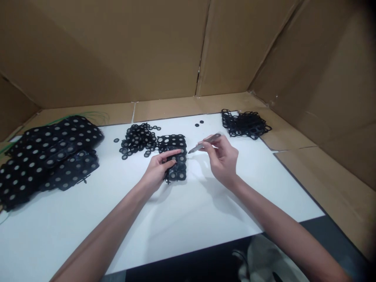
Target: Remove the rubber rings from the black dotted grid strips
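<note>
A black rubbery sheet [182, 166] with rows of grey-centred discs lies in the middle of the white table. My left hand [157, 168] grips this sheet from its left side, thumb and index finger stretched over it. My right hand [223, 158] is closed around a slim grey pointed tool [205, 143], held like a pen. Its tip sits close to the sheet's right edge; whether it touches cannot be made out, nor whether it is a blade or tweezers. Left of the sheet is a pile of loose black rings [138, 138] with grey centres.
Larger black sheets [53, 150] with grey discs are heaped at the left, near thin green strands [94, 114]. A tangle of black cut-out webbing [246, 124] lies at the back right. Two small black discs [197, 125] rest behind the sheet. Cardboard walls [164, 47] enclose the table.
</note>
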Action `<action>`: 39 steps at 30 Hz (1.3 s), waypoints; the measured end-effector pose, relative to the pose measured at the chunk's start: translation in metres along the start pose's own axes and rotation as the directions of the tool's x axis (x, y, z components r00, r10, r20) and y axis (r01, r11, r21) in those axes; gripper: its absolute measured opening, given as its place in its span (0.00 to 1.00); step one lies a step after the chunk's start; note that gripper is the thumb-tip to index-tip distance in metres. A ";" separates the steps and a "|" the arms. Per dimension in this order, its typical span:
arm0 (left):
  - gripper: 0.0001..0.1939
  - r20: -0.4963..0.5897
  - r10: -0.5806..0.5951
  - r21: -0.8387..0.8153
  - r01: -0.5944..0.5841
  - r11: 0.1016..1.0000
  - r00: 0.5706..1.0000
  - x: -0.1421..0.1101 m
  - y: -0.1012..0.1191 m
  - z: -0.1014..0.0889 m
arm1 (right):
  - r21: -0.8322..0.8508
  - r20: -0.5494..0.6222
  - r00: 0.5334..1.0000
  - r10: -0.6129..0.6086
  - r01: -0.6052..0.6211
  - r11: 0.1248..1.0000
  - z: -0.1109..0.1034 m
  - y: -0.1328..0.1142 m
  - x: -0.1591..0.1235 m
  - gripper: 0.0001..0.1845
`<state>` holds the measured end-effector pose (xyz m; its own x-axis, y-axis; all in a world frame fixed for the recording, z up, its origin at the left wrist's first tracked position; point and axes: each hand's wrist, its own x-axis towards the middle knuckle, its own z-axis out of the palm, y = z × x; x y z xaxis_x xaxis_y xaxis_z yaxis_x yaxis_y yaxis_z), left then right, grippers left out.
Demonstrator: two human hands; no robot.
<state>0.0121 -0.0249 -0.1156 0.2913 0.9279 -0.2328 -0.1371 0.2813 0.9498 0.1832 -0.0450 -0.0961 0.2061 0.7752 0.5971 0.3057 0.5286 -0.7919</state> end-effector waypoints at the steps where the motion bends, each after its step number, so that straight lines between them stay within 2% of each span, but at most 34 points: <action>1: 0.17 0.006 -0.028 -0.024 0.028 0.999 1.000 0.000 0.000 0.000 | -0.005 0.006 1.000 -0.018 0.018 1.000 0.001 0.000 -0.001 0.02; 3: 0.15 -0.009 -0.046 -0.032 0.045 0.998 0.999 0.000 0.001 0.001 | -0.008 0.002 0.999 -0.049 0.049 0.999 0.003 0.000 -0.004 0.02; 6: 0.14 -0.080 0.015 -0.006 -0.015 1.000 0.997 0.000 0.000 0.002 | 0.003 -0.008 0.997 -0.075 0.075 0.997 0.004 -0.002 -0.006 0.02; 10: 0.18 -0.121 0.063 0.040 -0.058 0.998 0.991 0.002 -0.005 0.001 | -0.004 0.024 0.994 -0.104 0.104 0.995 0.004 -0.005 -0.008 0.03; 19: 0.20 0.003 0.060 0.167 -0.059 0.984 0.998 0.003 -0.004 -0.003 | -0.015 0.051 0.992 -0.112 0.113 0.994 0.006 -0.004 -0.008 0.02; 25: 0.18 0.025 0.154 0.443 -0.149 0.884 0.988 0.000 0.007 -0.003 | -0.013 0.089 0.991 -0.104 0.106 0.994 0.005 -0.006 -0.008 0.02; 33: 0.23 0.025 0.086 0.341 -0.090 0.936 0.996 -0.001 0.003 -0.005 | 0.014 0.115 0.993 -0.037 0.035 0.999 0.009 -0.001 -0.011 0.02; 39: 0.24 0.035 0.066 0.306 -0.074 0.949 0.997 -0.003 0.002 -0.003 | 0.003 0.130 0.990 -0.060 0.060 0.998 0.010 0.003 -0.013 0.02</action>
<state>0.0083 -0.0263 -0.1132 0.3145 0.9354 -0.1618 0.1380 0.1235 0.9827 0.1720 -0.0501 -0.1072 0.0652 0.7806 0.6216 0.3149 0.5750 -0.7551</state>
